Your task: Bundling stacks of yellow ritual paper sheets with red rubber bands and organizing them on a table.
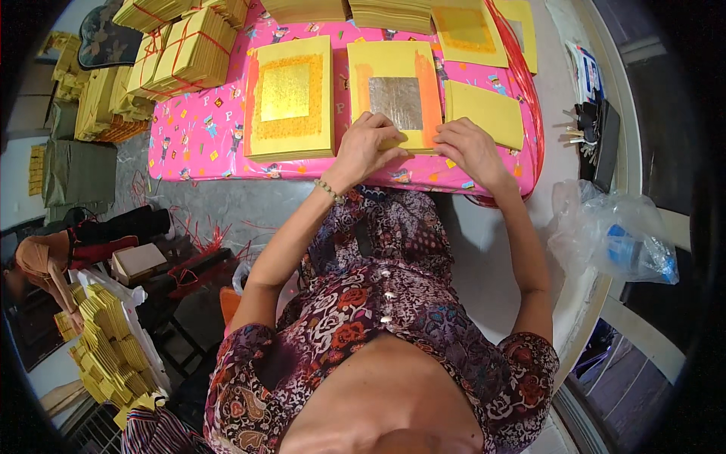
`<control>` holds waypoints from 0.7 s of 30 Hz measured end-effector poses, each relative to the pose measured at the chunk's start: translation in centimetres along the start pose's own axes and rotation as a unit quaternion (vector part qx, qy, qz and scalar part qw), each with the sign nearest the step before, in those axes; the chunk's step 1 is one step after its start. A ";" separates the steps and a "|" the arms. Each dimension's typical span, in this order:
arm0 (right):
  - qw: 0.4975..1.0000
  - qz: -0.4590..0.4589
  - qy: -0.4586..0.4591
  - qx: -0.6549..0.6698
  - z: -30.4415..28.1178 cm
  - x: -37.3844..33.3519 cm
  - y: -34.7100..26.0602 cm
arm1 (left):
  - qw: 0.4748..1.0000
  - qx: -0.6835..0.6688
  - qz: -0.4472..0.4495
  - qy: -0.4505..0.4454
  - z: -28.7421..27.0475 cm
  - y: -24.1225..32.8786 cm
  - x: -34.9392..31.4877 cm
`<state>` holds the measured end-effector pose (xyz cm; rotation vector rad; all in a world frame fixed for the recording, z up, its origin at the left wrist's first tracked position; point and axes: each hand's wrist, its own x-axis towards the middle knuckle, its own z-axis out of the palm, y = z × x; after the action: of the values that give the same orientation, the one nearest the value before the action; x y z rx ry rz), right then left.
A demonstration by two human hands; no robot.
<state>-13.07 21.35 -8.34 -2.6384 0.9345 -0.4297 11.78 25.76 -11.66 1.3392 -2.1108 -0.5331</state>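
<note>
A yellow paper sheet [361, 68] with orange side bands and a silver foil square lies at the near edge of the table. My left hand [370, 147] is closed on its lower edge, thumb and fingers pinched together beside a small turned-up strip. At the lower right corner my right hand [469, 147] has its fingers bent together on the same sheet. Left of it rests a thick stack of yellow paper [308, 142] with a gold foil square on top. A plain folded yellow paper [484, 113] sits just beyond my right fingers.
The table has a pink patterned cover [197, 140]. Tied yellow bundles [193, 53] stand at the far left, and red string [522, 68] hangs along the right side. Another person [45, 265] is at lower left by yellow stacks [113, 348]. A clear plastic bag [597, 227] lies at right.
</note>
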 end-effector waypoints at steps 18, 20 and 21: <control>0.998 0.030 0.008 0.052 0.5 0.4 0.8 | 0.997 -0.038 -0.043 0.055 0.8 0.1 0.1; 0.998 0.027 0.011 0.059 0.5 0.4 0.8 | 0.996 -0.038 -0.048 0.062 0.8 0.1 0.0; 0.997 0.024 0.014 0.065 0.5 0.4 0.7 | 0.996 -0.038 -0.049 0.062 0.8 0.2 0.0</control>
<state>-13.01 20.65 -9.05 -2.4933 0.9445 -0.5003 11.14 25.86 -12.19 1.4010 -1.9145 -0.5496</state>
